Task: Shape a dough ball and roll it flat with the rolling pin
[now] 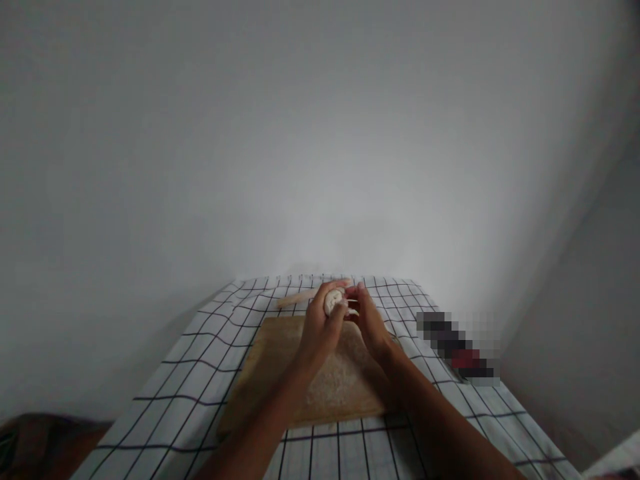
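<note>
My left hand (325,320) is wrapped round a small pale lump of dough (335,303), with the thumb lying across its near side. Close on the right is my right hand (367,317), its fingers curved toward the dough and gaps showing between them. Whether those fingertips touch the dough I cannot tell. Both hands are raised over the far part of a wooden board (280,347), which is dusted with flour in its middle and right.
Beyond the board a pale wooden rolling pin (297,298) lies partly hidden by my left hand. A checked white cloth (200,353) covers the table. A blurred-out dark and red thing (457,347) is at the table's right edge. A wall (320,133) rises behind.
</note>
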Demonstrator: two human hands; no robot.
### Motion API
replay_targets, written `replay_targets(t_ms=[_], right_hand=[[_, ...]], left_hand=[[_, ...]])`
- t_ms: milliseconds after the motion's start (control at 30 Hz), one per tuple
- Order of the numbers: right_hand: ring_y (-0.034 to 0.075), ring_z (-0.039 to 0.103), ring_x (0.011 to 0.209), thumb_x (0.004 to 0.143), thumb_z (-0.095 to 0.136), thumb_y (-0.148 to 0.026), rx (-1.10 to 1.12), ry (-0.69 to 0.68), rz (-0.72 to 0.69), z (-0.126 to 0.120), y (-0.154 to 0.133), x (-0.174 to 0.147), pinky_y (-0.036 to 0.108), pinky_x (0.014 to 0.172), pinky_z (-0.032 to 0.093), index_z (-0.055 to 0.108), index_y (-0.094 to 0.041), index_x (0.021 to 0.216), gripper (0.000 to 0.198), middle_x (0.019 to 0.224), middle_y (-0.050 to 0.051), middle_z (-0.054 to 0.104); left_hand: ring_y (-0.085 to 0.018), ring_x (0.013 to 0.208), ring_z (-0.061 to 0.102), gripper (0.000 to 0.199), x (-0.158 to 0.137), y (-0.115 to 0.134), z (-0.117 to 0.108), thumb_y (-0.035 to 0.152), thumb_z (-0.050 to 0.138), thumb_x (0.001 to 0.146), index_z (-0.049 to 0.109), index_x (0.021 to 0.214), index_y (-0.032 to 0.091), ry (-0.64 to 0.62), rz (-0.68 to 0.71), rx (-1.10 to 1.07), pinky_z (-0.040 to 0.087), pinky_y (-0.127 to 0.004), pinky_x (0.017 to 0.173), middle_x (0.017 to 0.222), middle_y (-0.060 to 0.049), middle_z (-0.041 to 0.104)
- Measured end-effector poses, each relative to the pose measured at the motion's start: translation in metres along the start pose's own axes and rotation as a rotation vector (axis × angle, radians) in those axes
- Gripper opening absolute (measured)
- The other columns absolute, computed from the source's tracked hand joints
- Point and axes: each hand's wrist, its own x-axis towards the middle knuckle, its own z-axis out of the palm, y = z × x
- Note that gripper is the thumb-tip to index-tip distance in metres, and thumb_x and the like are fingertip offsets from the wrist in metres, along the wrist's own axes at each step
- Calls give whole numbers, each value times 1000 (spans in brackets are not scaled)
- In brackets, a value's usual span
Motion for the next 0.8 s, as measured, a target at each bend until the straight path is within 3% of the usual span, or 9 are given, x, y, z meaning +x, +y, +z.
replay_targets(t_ms=[100,300,433,533,667,800], right_hand=[[15,53,71,92,42,-72,40,-79,11,2,-1,-1,25,56,37,62,-23,95,53,89,3,63],[13,46,55,90,40,-79,40,-233,126,7,6,-7,24,43,31,63,-21,91,62,65,-1,53],[14,55,60,90,46,-75,9,-243,73,8,4,-11,24,43,39,61,-24,120,61,83,2,63],[13,54,57,92,52,-66,-17,-195,0,9,-3,-14,25,44,44,53,-31,134,55,92,2,64],[12,54,62,90,60,-53,1,-179,-42,9,-8,-15,26,51,48,58,-30,130,46,101,3,64],[13,54,64,88,63,-47,104,-225,35,8,-4,-13,27,54,48,57,-31,131,47,101,2,62]], left_hand=[[-16,74,66,36,2,-1,3,40,65,86,61,115,20,-1,-53,-37,55,-24,54,105,-6,70],[-13,51,56,32,-2,-7,1,45,57,88,65,106,19,-52,-157,-82,43,-21,36,67,2,59],[-12,44,51,22,-2,-8,4,40,57,83,62,83,18,-65,-266,-180,35,-20,31,60,2,57],[-9,39,45,34,2,-6,6,52,58,82,56,74,19,-59,-388,-342,25,-19,31,55,3,53],[-8,35,42,49,8,-1,4,67,48,83,54,75,19,-27,-513,-625,21,-19,31,52,4,50],[-9,35,43,29,12,1,2,47,53,80,56,80,19,-47,-576,-787,22,-19,31,51,4,51]])
